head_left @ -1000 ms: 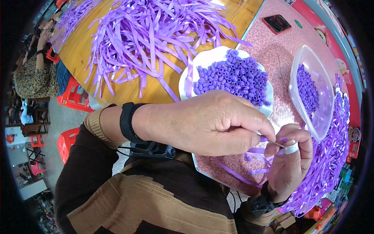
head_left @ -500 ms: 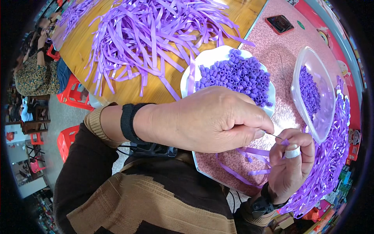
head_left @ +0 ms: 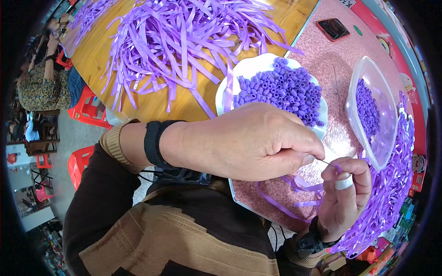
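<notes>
My left hand [head_left: 258, 140], a black band on its wrist, pinches a thin metal needle or wire [head_left: 326, 162] between thumb and forefinger. Its thin end reaches my right hand [head_left: 347, 191], whose thumb has white tape [head_left: 344, 182] round it. Between that thumb and forefinger sits a small piece of purple ribbon [head_left: 338, 168], bent at the metal's tip; whether the metal goes through it I cannot tell. Below my left hand, loose purple ribbons [head_left: 276, 202] lie on the pink table. A white scalloped bowl [head_left: 223, 94] of purple tube beads [head_left: 281, 87] stands just beyond my left hand.
A clear plastic container [head_left: 386, 135] with more beads leans at the right, beside a heap of purple ribbons [head_left: 380, 207]. Another ribbon pile [head_left: 179, 41] covers part of the wooden table [head_left: 87, 64]. A phone [head_left: 333, 29] lies at the far side. Red stools [head_left: 87, 108] stand left, near another person [head_left: 46, 89].
The purple ribbon piece at my right fingertips has turned from a pointed flap to a bent shape. My right fingers have shifted slightly; my left hand keeps its pinch.
</notes>
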A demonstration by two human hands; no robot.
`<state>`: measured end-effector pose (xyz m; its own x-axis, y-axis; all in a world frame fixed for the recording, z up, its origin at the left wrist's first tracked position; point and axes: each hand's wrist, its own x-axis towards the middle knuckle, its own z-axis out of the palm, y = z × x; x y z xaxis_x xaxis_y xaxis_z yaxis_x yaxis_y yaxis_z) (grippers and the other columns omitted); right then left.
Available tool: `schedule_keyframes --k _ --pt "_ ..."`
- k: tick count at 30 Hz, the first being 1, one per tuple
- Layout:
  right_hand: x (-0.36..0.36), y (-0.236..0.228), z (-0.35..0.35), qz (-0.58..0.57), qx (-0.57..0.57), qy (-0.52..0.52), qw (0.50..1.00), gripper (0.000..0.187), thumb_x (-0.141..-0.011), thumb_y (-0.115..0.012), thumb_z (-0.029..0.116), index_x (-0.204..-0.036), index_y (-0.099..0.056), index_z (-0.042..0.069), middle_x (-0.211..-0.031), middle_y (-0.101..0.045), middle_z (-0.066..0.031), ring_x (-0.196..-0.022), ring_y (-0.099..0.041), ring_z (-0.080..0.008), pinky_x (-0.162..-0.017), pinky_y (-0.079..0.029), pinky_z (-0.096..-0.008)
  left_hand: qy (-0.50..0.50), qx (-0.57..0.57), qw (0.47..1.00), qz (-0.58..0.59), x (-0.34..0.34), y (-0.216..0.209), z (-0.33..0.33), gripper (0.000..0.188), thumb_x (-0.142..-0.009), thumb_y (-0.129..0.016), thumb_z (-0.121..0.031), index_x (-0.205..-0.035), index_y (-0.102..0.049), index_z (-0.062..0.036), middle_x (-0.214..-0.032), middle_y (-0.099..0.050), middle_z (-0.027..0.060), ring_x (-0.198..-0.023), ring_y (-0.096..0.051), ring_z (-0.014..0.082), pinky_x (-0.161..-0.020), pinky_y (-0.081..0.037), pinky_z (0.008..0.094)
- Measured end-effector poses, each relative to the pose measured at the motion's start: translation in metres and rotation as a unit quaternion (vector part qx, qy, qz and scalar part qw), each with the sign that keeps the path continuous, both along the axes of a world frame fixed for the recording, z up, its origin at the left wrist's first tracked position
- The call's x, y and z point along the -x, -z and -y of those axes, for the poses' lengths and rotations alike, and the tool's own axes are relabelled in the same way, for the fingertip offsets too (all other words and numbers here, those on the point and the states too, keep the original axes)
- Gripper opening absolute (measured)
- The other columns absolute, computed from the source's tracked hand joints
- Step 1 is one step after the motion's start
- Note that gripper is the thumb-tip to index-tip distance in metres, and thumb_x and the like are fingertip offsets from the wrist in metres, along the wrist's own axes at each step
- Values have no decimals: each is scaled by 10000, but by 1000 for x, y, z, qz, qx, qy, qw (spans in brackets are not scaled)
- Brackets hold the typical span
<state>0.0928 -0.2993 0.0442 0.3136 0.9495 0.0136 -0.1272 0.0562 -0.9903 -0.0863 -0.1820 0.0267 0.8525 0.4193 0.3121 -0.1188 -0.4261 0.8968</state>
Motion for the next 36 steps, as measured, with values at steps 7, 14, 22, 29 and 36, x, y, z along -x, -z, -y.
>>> schedule_keyframes --k 7,14,22,29,36 --pt "-3 -3 3 45 39 12 998 169 -756 -661 3 -914 -608 -21 -795 -596 -34 -677 -531 -79 -623 -406 -188 -3 8 1000 -7 0 3 1 224 -848 -582 -61 -1066 -606 -12 -801 -610 95 -732 -611 225 -637 -466 300" --pt "1 -5 3 62 55 22 996 167 -750 -678 -9 -911 -632 -17 -793 -597 -9 -683 -509 -51 -625 -382 -171 3 14 1000 -9 0 1 1 222 -848 -583 -56 -1063 -606 -10 -790 -609 98 -716 -608 221 -627 -466 299" --pt "0 -3 4 68 50 23 996 171 -750 -686 9 -912 -634 -17 -797 -602 -13 -687 -513 -57 -637 -387 -179 10 37 998 -39 2 -2 0 215 -851 -577 -58 -1058 -606 -6 -831 -627 107 -751 -621 222 -642 -472 298" --pt "-4 2 5 56 51 23 997 140 -761 -667 5 -897 -648 -23 -821 -625 -39 -702 -532 -70 -645 -397 -184 6 26 999 -35 1 1 1 205 -853 -574 -53 -1050 -607 -7 -854 -633 112 -778 -623 243 -663 -476 307" --pt "-5 -2 5 58 58 17 996 141 -769 -689 33 -895 -663 -25 -802 -642 -55 -712 -557 -89 -661 -418 -199 13 25 999 -32 -1 -1 0 200 -854 -578 -50 -1046 -605 -4 -871 -637 117 -782 -626 243 -662 -477 307"
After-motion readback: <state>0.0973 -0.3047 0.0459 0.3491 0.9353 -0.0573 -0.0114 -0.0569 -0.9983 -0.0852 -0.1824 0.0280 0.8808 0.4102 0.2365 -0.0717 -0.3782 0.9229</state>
